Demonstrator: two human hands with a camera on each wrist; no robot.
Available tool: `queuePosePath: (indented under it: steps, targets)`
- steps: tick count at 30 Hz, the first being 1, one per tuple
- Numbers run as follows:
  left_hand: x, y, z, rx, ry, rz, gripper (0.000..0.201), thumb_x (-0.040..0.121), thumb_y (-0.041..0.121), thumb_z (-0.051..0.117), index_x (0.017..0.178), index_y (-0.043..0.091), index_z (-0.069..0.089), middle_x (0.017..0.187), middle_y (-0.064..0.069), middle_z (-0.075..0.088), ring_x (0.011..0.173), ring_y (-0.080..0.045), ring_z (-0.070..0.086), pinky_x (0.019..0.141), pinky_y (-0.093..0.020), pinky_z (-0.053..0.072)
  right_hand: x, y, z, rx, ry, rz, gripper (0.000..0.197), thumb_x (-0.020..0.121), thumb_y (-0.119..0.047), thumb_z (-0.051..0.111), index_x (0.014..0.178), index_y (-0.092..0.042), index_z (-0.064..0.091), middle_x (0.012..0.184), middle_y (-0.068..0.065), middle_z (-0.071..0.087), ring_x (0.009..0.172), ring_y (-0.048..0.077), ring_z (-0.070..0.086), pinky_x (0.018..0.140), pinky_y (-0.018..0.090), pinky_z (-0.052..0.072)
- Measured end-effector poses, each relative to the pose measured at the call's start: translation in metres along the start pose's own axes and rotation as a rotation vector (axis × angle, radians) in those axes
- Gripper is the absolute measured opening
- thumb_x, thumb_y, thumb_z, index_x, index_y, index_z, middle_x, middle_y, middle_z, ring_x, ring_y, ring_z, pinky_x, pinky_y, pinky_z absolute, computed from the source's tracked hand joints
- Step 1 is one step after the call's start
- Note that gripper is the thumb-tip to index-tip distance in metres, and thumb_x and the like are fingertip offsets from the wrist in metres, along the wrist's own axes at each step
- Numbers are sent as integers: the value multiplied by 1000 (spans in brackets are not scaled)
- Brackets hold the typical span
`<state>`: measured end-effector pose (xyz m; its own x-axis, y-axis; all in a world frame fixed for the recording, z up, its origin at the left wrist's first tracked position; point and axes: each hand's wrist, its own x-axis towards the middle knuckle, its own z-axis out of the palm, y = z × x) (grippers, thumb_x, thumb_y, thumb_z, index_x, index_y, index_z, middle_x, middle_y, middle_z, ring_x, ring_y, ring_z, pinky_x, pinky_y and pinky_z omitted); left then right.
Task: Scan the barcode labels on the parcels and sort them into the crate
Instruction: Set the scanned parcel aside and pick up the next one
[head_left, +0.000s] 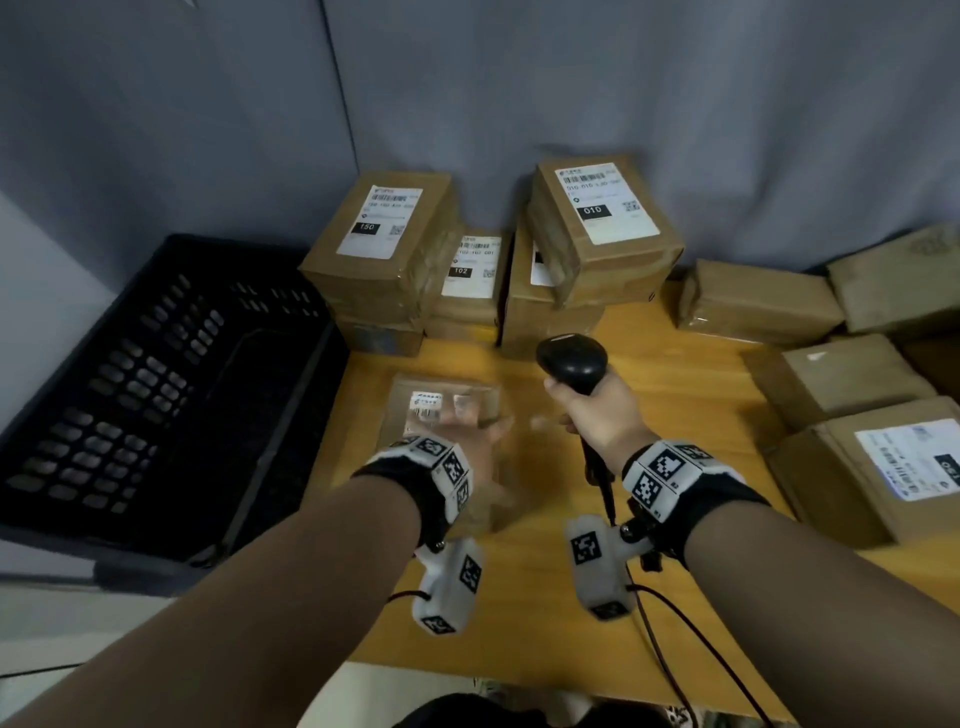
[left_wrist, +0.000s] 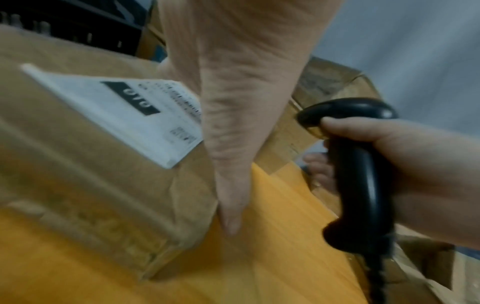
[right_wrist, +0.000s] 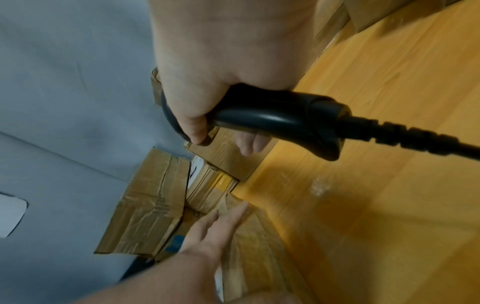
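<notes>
A flat brown parcel (head_left: 415, 395) with a white barcode label lies on the wooden table (head_left: 675, 374), blurred. My left hand (head_left: 470, 434) is over it with straight fingers. In the left wrist view the label (left_wrist: 116, 107) reads 010 and the thumb (left_wrist: 231, 216) hangs beside the parcel's edge. My right hand (head_left: 597, 415) grips the handle of a black barcode scanner (head_left: 571, 361), held upright just right of the parcel. The right wrist view shows that grip on the scanner (right_wrist: 272, 117) and the left hand (right_wrist: 215, 226) lying on the parcel (right_wrist: 254, 257). The black slotted crate (head_left: 156, 374) stands at the left.
Stacked labelled parcels stand at the back: one marked 150 (head_left: 384, 244), one marked 102 (head_left: 470, 270), one marked 010 (head_left: 602, 218). More boxes (head_left: 753, 306) and a labelled one (head_left: 883, 467) crowd the right side. The scanner cable (head_left: 675, 639) trails toward me. A grey curtain hangs behind.
</notes>
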<state>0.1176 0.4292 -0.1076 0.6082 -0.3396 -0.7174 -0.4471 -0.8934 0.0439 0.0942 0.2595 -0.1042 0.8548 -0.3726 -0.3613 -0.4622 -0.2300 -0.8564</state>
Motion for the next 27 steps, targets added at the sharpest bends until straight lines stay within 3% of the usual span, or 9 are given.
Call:
queuePosePath:
  steps: [2,3,6,9,12,15,20,22,27]
  targets:
    - [6,-8,8,13,41,-4,100,76,66,61,149,46,-5,158,-1,-24,144,-38,-20,110,-70,6,-1,1,-5,17,-3,-4,40,88,-30,68,121,-17,51,87,-1,65,63,11,67,56,21,52]
    - [8,-16,8,20,85,-9,96,80,59,61,150,44,-3,159,-2,-22,145,-37,-17,112,-67,8,0,2,-6,18,-6,-3,40,88,-30,68,122,-17,51,89,-1,65,63,11,66,55,20,51]
    - [11,-44,-1,27,286,-54,86,90,48,54,151,34,-6,161,-10,-3,146,-36,5,112,-56,24,2,4,-2,6,-10,13,45,86,-33,70,123,-16,51,93,2,67,72,19,69,73,35,59]
    - [8,-63,-7,-38,462,-92,78,94,58,37,151,24,-2,157,-15,12,143,-35,17,112,-51,27,5,6,8,-35,-30,16,48,81,-40,71,119,-19,51,97,5,68,88,26,69,85,47,57]
    - [8,-72,-2,-8,297,-17,89,82,73,43,151,34,3,160,-8,0,146,-36,4,113,-61,16,9,11,18,-60,-61,19,42,81,-39,72,111,-25,46,101,8,69,93,30,68,88,48,55]
    - [9,-77,3,49,163,-73,90,82,62,56,149,42,0,159,-3,-17,145,-39,-8,111,-66,12,12,12,29,-96,-90,28,41,82,-37,73,111,-24,47,101,8,67,95,30,67,90,47,54]
    - [20,-73,3,57,218,-205,67,95,56,32,148,44,-7,159,-7,-17,146,-38,-8,111,-65,14,14,17,48,-143,-148,34,47,82,-38,72,119,-18,53,101,9,68,95,30,67,88,47,55]
    - [24,-71,2,64,254,-210,65,97,54,30,150,39,-4,160,-11,-12,146,-39,-4,112,-63,14,14,19,51,-149,-163,19,45,83,-37,72,118,-18,52,102,8,67,96,30,67,88,46,55]
    - [20,-48,-20,-61,520,-80,56,96,46,41,142,15,33,150,-14,27,138,-34,25,110,-48,28,16,16,35,-135,-149,-31,48,84,-34,71,124,-16,52,95,8,69,81,27,69,79,45,58]
